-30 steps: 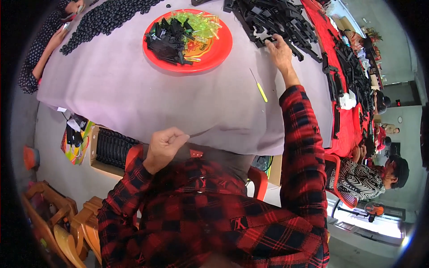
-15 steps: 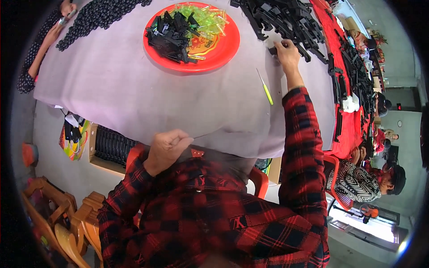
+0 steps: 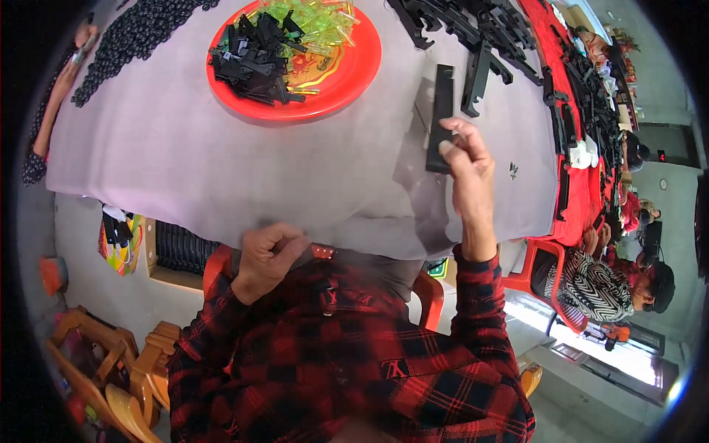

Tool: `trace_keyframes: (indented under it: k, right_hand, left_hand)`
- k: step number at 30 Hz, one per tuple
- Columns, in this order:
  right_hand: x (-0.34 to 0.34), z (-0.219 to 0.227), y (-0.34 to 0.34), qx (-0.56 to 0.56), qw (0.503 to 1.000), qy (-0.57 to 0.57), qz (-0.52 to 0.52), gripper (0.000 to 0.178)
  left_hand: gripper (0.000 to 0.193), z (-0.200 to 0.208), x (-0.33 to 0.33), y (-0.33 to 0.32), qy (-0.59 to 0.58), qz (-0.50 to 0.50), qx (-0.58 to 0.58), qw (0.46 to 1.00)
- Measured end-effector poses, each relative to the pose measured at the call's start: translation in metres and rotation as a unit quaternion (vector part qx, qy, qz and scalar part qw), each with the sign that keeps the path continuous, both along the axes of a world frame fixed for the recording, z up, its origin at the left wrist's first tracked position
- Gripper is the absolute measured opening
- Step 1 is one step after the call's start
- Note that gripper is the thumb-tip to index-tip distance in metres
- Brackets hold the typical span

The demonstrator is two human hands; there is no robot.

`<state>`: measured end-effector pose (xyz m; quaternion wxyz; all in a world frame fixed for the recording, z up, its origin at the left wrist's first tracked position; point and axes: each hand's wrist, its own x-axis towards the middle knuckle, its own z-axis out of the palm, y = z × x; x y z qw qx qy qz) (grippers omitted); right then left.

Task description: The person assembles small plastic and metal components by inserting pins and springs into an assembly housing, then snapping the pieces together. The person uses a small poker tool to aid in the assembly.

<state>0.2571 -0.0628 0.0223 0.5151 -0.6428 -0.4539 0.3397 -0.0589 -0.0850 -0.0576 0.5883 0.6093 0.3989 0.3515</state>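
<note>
A long, flat black plastic piece [image 3: 441, 103] is pinched between the thumb and fingers of my right hand [image 3: 470, 159], raised over the right part of the table. Just left of it shows a thin metal shaft [image 3: 422, 114], the rest of that tool hidden behind the piece. My left hand [image 3: 269, 258] is curled closed at the table's near edge; whatever it may hold does not show. Farther off stands a red plate [image 3: 365, 70] with small black parts [image 3: 255, 63] and clear yellow-green sticks [image 3: 317, 26]. A pile of long black plastic pieces [image 3: 480, 33] lies at the far right.
Many round black parts [image 3: 133, 44] spread over the far left of the grey tablecloth [image 3: 295, 170], by another person's hands [image 3: 83, 44]. A red-covered table [image 3: 572, 221] with black parts adjoins on the right, people beside it. A box of black parts [image 3: 181, 247] sits below left.
My right hand has drawn a long black piece from the pile toward me and lifted it. My left hand has shifted slightly left. The view has moved a little.
</note>
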Motion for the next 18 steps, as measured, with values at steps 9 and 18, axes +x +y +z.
trace_keyframes:
  k: [9,18]
  right_hand:
    - [-0.037,-0.001,-0.012,0.064,0.896,-0.375,0.228,0.043]
    - [-0.039,-0.007,-0.005,0.085,0.805,-0.481,0.336,0.038]
  left_hand:
    - [0.007,0.021,0.001,0.014,0.023,0.053,0.099,0.993]
    - [0.039,0.031,0.015,0.046,0.074,0.114,0.293,0.946]
